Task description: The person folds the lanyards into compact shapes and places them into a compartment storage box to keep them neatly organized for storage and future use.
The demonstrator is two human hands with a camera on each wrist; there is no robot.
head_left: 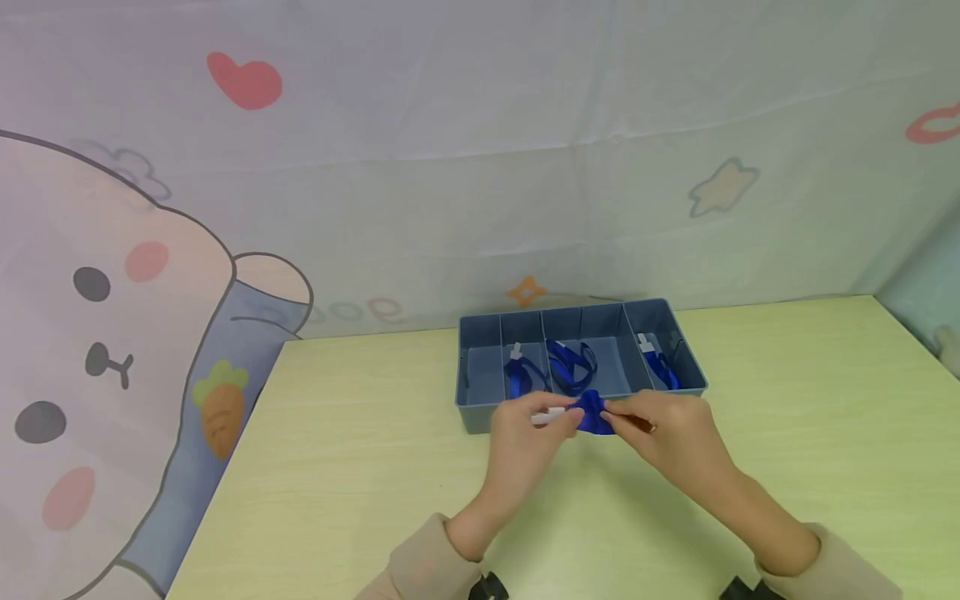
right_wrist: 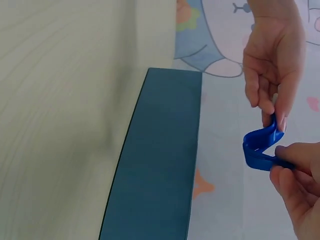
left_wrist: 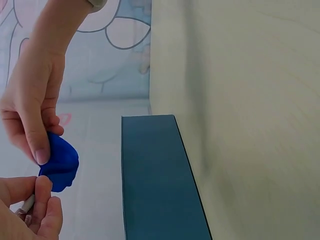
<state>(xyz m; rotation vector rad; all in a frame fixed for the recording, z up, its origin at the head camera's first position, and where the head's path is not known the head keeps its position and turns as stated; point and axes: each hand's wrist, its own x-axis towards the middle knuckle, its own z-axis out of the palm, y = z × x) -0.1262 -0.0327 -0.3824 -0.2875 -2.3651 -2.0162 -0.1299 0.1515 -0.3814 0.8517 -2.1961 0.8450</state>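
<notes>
Both hands are raised at the front wall of a divided tray, pinching one folded blue lanyard (head_left: 594,414) between them. My left hand (head_left: 522,442) grips its end with the white clip (head_left: 548,416), which pokes out between thumb and fingers. Thumb and fingertips of my right hand (head_left: 678,437) pinch the other side of the folds. Seen from the right wrist, the blue strap (right_wrist: 257,162) bends in a loop from one hand to the other. The left wrist view shows the folds (left_wrist: 64,165) bunched together, with the clip partly hidden by the fingers.
The blue-grey tray (head_left: 480,417) stands on the pale wooden table (head_left: 360,467) near the back. Three of its compartments hold blue lanyards: one lanyard (head_left: 519,379) left, another (head_left: 572,367) in the middle, a third (head_left: 660,365) right. A printed cloth (head_left: 465,183) hangs behind.
</notes>
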